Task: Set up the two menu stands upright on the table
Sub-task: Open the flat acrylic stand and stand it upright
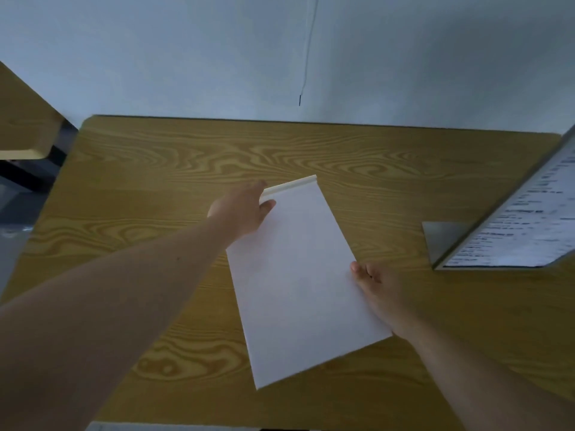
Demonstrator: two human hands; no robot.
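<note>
While both hands grip it, I count two stands: blank white rectangular menu stand (pixel 298 275) mid wood-grain table (pixel 155 169), left hand (pixel 241 209) pinching its top corner, right hand (pixel 378 290) clasping its edge; printed metal-base menu stand (pixel 510 234) upright right of it.

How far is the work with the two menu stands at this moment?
About half done. One menu stand with printed text already stands upright at the table's right side. The second, a white stand, is in hand: the left hand grips its far end, the right hand its right edge. It is tilted, not yet upright. Setting it upright is left.
</note>
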